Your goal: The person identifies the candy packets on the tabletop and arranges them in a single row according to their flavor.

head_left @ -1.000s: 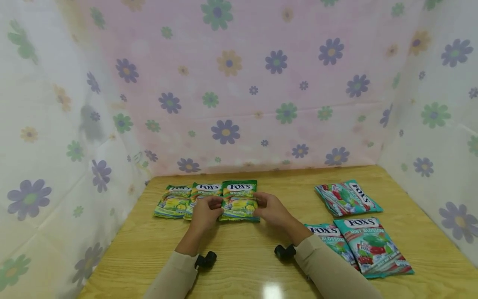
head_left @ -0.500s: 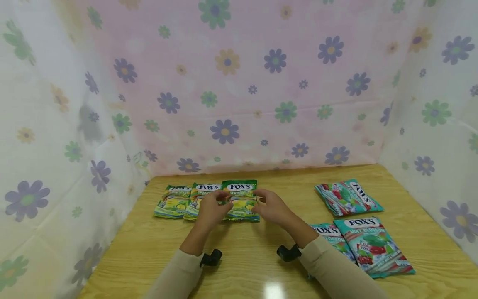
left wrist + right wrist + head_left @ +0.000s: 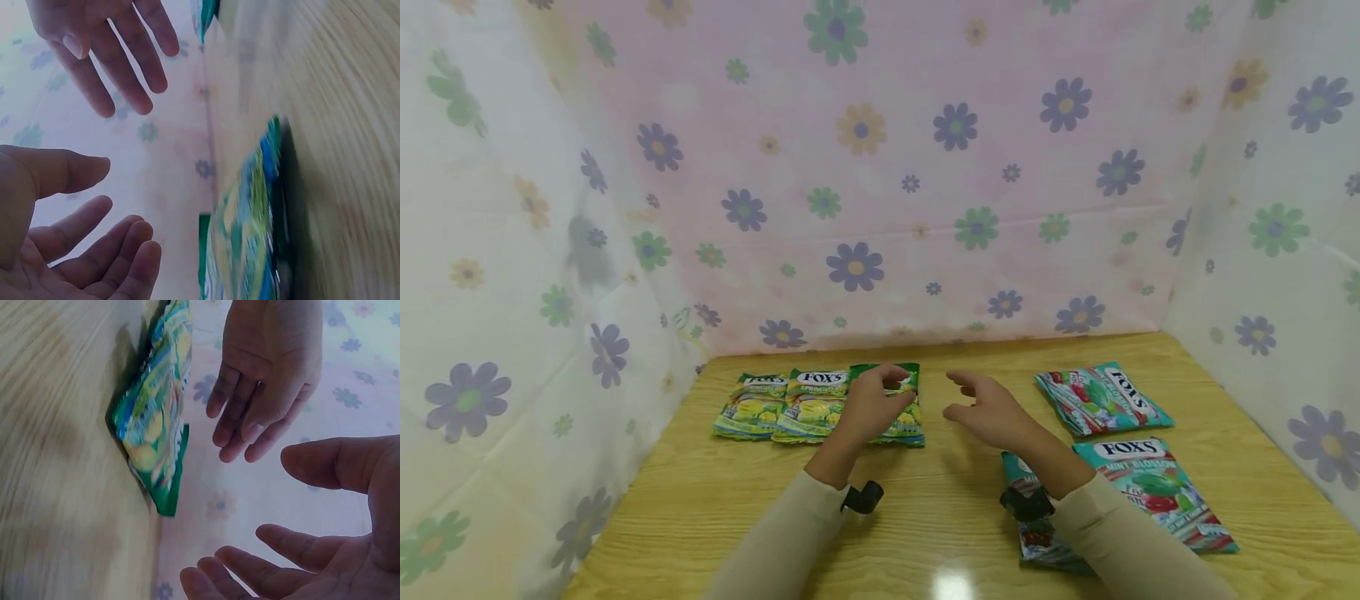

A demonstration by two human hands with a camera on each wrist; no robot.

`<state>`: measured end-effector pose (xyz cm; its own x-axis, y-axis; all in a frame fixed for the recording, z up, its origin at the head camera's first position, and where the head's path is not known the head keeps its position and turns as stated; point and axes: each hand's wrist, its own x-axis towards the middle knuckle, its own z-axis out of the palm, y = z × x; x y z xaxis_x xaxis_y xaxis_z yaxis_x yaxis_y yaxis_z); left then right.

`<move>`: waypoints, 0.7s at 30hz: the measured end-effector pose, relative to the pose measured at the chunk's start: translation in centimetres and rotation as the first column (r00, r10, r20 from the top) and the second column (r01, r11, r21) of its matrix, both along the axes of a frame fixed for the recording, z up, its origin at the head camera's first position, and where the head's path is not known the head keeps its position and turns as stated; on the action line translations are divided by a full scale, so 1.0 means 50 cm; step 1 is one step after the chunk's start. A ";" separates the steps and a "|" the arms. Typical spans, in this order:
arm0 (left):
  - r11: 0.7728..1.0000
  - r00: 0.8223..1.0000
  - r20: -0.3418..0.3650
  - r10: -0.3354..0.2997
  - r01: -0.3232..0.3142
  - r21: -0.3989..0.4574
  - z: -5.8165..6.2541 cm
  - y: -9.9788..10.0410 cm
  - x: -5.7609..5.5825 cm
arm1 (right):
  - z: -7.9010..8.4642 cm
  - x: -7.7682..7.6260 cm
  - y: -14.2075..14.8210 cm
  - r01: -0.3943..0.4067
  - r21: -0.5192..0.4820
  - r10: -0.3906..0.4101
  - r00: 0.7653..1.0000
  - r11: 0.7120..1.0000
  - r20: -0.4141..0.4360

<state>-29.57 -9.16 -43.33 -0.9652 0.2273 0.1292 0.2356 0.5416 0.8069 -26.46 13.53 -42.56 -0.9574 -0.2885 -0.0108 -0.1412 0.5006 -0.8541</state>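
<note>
– Nothing is gripped! The left hand (image 3: 871,407) is held, fingers parted, above the rightmost green packet (image 3: 904,427), the right hand (image 3: 988,410) loosely spread just to its right.

– That packet is laid flat, ending a row of three on the table (image 3: 917,525)! For squaring up, its side edges are best pressed lightly, so the neighbouring packet (image 3: 812,408) isn't dragged.

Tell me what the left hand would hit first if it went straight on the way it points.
Most likely the flowered curtain at the back: the left hand seems aimed over the rightmost green packet, though depth is unclear and it might brush that packet first.
</note>
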 end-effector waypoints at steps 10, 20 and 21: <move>0.997 0.997 0.038 -0.073 0.073 -0.002 0.017 0.112 -0.012 | 0.028 0.030 0.102 0.052 0.081 -0.051 0.999 0.995 -0.006; 0.997 0.995 0.066 -0.071 0.073 -0.020 0.017 0.214 -0.020 | 0.052 0.047 0.187 0.099 0.135 -0.095 0.995 0.986 -0.035; 0.997 0.994 0.075 -0.075 0.076 -0.016 0.019 0.222 -0.020 | 0.055 0.048 0.194 0.102 0.150 -0.098 0.995 0.983 -0.037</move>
<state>-30.59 1.92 -42.40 -0.9520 0.3017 0.0527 0.2161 0.5398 0.8136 -24.04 23.24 -39.79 -0.9819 -0.1884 -0.0186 -0.1076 0.6364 -0.7638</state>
